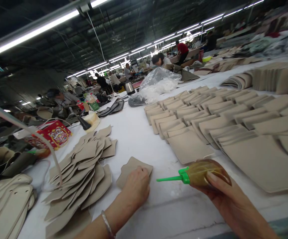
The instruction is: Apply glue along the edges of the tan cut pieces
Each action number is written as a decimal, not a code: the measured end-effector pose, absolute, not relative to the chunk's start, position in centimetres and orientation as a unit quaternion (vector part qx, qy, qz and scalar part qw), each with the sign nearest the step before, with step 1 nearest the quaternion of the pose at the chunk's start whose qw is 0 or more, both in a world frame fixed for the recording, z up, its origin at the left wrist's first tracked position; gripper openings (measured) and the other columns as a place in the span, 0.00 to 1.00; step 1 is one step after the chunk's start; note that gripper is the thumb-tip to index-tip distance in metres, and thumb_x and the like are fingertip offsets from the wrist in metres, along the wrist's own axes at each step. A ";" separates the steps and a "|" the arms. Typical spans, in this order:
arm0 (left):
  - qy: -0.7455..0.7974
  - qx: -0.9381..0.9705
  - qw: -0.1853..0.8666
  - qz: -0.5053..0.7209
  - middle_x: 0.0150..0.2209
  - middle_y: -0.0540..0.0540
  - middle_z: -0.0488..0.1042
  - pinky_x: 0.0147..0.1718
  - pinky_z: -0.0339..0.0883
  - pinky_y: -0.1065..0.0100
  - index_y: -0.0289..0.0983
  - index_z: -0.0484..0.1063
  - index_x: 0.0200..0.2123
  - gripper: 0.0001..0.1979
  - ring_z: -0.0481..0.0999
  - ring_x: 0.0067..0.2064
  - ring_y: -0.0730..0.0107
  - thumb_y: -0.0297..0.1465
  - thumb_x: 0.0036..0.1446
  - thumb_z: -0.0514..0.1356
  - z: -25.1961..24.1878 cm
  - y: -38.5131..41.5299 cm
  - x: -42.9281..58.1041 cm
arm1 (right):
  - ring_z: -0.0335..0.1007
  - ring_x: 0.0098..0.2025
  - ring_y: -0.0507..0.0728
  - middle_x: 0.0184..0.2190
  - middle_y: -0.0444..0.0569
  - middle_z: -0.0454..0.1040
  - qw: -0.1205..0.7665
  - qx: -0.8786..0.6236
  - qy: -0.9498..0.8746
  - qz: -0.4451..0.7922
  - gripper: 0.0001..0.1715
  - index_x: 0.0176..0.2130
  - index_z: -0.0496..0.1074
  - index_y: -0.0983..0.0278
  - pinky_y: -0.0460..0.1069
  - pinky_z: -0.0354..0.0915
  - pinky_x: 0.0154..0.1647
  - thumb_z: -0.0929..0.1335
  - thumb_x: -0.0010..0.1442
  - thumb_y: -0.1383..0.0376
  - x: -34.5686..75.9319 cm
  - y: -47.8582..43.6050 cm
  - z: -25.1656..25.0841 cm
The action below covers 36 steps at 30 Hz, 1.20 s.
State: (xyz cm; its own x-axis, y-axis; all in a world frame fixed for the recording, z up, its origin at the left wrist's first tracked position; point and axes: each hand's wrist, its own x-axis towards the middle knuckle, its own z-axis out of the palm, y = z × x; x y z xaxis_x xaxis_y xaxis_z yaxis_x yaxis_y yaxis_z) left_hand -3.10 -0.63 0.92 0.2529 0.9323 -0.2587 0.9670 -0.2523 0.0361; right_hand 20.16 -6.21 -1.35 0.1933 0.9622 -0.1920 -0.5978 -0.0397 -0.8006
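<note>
In my right hand (pixel 223 196) is a squeeze bottle (pixel 203 171) of amber liquid, my fingers wrapped round its soft body. Its thin green nozzle points left, above the white tabletop. My left hand (pixel 136 186), with a bangle at the wrist, is closed over the near right part of a small beige leather-like piece (pixel 130 167); its fingertips are partly hidden. Left of that hand lies a loose heap of similar pieces (pixel 91 169). To the right, overlapping rows of beige panels (pixel 188 142) spread across the white table (pixel 131 132).
Pale strips with holes (pixel 9 202) lie at the left front, near a thin curved tube (pixel 34 132). A red patterned box (pixel 55 132) stands behind. Further back are clear plastic wrapping (pixel 158 81), a metal kettle (pixel 129 88) and several people. Stacked panels (pixel 278 78) fill the back right.
</note>
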 end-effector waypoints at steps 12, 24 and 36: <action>0.537 0.821 0.196 0.006 0.50 0.41 0.76 0.48 0.66 0.64 0.38 0.66 0.59 0.26 0.75 0.50 0.59 0.25 0.58 0.46 -0.1 0.1 -4.7 | 0.72 0.42 0.60 0.43 0.48 0.72 0.581 -0.515 -0.553 0.301 0.29 0.50 0.66 0.57 0.50 0.69 0.43 0.75 0.52 0.53 20.0 -4.4 -1.8; 0.528 0.816 0.233 0.034 0.45 0.47 0.78 0.47 0.67 0.66 0.43 0.70 0.50 0.19 0.76 0.47 0.61 0.26 0.59 0.48 0.8 -0.1 -4.6 | 0.69 0.49 0.60 0.49 0.48 0.69 0.471 -0.493 -0.718 0.139 0.29 0.55 0.61 0.55 0.52 0.64 0.50 0.72 0.58 0.53 18.6 -2.1 -2.3; 0.523 0.819 0.232 0.039 0.42 0.47 0.77 0.45 0.66 0.66 0.43 0.69 0.47 0.15 0.75 0.45 0.61 0.27 0.60 0.48 0.6 -0.3 -4.6 | 0.71 0.45 0.60 0.46 0.47 0.71 0.457 -0.515 -0.711 0.140 0.26 0.53 0.62 0.55 0.51 0.66 0.45 0.71 0.59 0.52 18.8 -2.0 -2.1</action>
